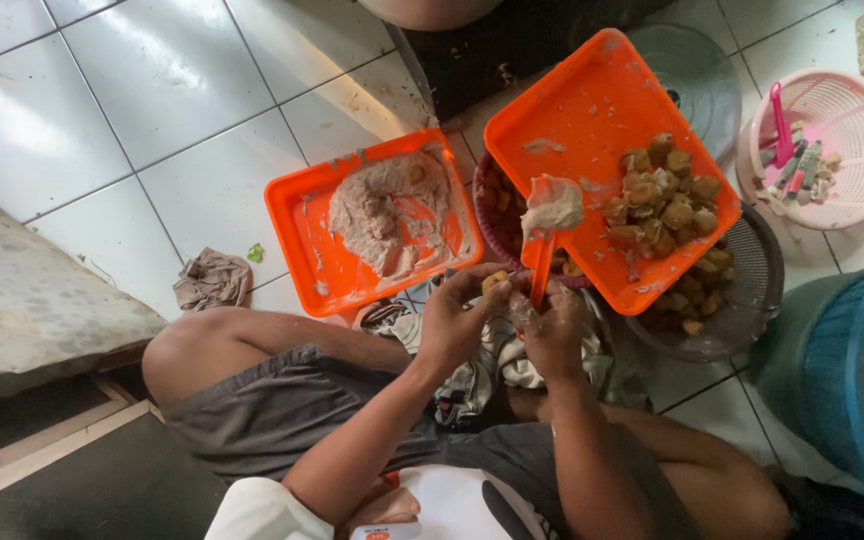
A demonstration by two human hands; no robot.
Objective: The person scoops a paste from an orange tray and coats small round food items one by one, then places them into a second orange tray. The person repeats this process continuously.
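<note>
Left hand (455,322), lower centre of frame, fingers curled together around small golden-brown fried tofu puff (495,282), pinched at fingertips. Right hand (555,335) just beside it, fist closed on lower end of orange plastic spoon (542,266). Spoon long axis near vertical in frame, slight lean to the right toward the top, bowl end pointing up-frame, handle end down into the fist. Bowl loaded with lump of pale greyish-white paste (552,205). Tofu puff just left of spoon shaft, near, contact not resolvable.

Small orange rectangular plastic tray (297,215), centre-left of frame, smeared with mound of the same pale paste. Large orange rectangular plastic tray (592,90), upper centre-right, tilted diamond-wise, carrying heap of brown fried tofu pieces (667,195) on its right half. Dark round mesh strainer (757,270) under the large tray's lower right edge, more tofu pieces inside. Dark red round basket (492,215) between the two trays, mostly hidden.

Pink round plastic basket (847,115), upper right, holding pink-handled utensil and small bits. Blue round plastic tub (832,385) at right edge, white round balls inside. Crumpled brownish cloth (212,280) on white tiled floor (152,90), left of centre. Checked cloth (472,375) across the lap below both hands
</note>
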